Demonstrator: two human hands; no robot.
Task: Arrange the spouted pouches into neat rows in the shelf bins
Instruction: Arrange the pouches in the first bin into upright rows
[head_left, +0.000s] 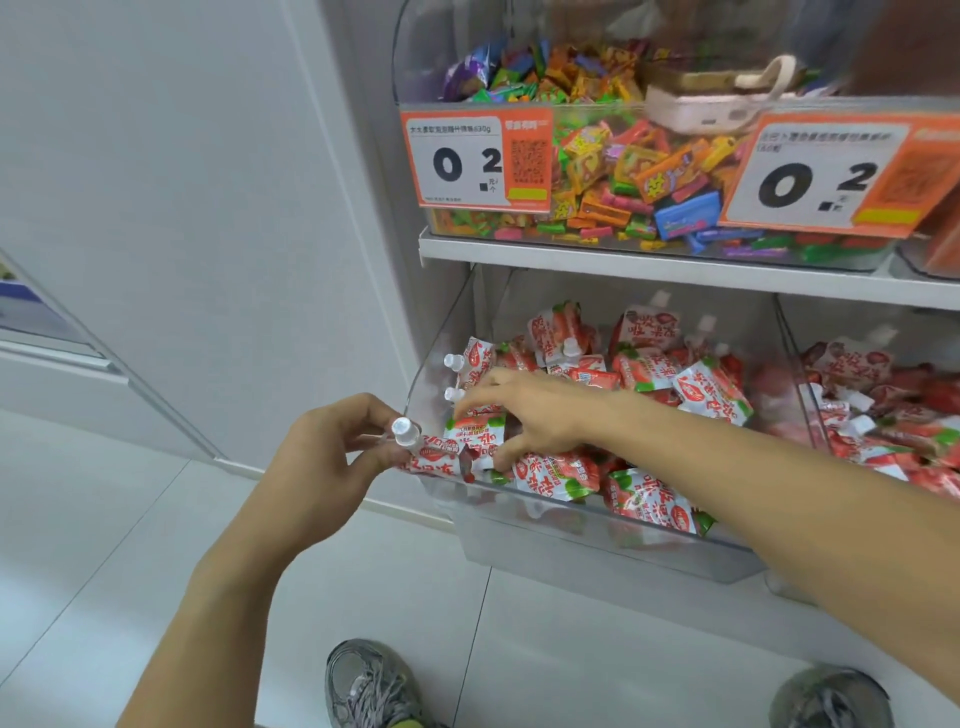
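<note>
White shop shelving over a pale tiled floor — restocking barely begun.

In the clear lower-left bin (597, 540) the strawberry spouted pouches (711, 389) mostly lie jumbled; only a few at the left wall stand spout-out in a row, so most sorting remains. The left hand (317, 457) pinches one pouch (431, 457) at the bin's corner, fingers curled round its neck; the right hand (530, 415) grips another pouch (475, 434) inside. The neighbouring bin (810, 415) is equally untidy — the candy bin (571, 228) above holds mixed sweets.

The left hand (332, 457) is curling its fingers in a pinch, while the right hand (524, 415) is reaching leftward, fingers bent downward in a grasp.
</note>
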